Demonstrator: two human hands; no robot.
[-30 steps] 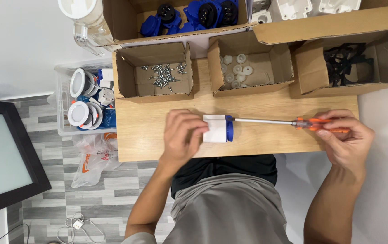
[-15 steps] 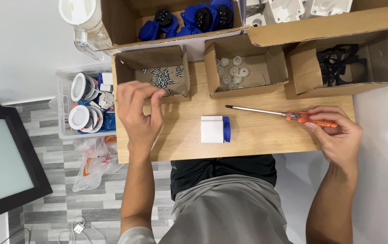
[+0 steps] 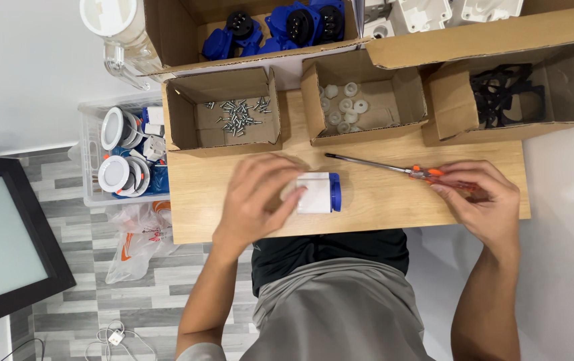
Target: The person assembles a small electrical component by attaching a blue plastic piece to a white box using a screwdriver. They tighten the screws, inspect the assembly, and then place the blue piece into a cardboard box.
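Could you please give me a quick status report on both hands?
Left hand on white-and-blue socket housing. Right hand gripping orange-handled screwdriver. Nothing between them.

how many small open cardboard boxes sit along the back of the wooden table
3. The left box holds screws, the middle box holds white caps, the right box holds black parts. Bigger cartons lie behind them.
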